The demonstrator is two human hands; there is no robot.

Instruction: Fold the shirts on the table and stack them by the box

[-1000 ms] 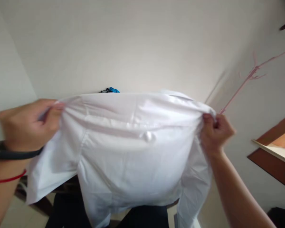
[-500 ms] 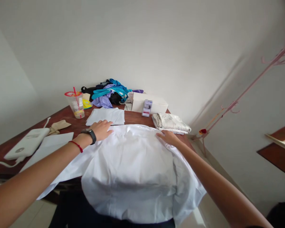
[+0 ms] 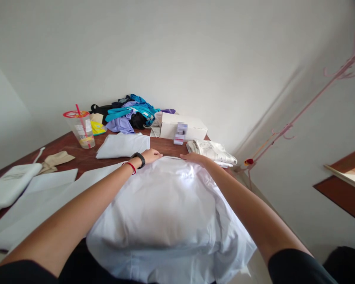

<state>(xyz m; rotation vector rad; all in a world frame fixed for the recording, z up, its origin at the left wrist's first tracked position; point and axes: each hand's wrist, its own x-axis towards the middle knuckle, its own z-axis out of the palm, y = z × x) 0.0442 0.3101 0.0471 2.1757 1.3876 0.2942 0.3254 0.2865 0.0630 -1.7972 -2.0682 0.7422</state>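
A white shirt (image 3: 165, 205) lies spread over the near edge of a brown wooden table (image 3: 77, 156) and hangs down toward me. My left hand (image 3: 152, 155), with a black band and a red string at the wrist, rests flat on the shirt's far edge. My right hand (image 3: 192, 157) lies flat on the same edge, a short way to the right, fingers stretched toward the left hand. Neither hand grips the cloth.
A folded white cloth (image 3: 122, 145) and a folded patterned cloth (image 3: 211, 151) lie beyond the shirt. Further back are a white box (image 3: 180, 125), a heap of coloured clothes (image 3: 130, 114), a plastic cup with a red straw (image 3: 80, 128), and a white device (image 3: 8, 187) at left. A pink rack (image 3: 307, 102) stands at right.
The shirt was held up by its shoulders, then laid on the table. Both hands let go and slid inward along its far edge, closer together.
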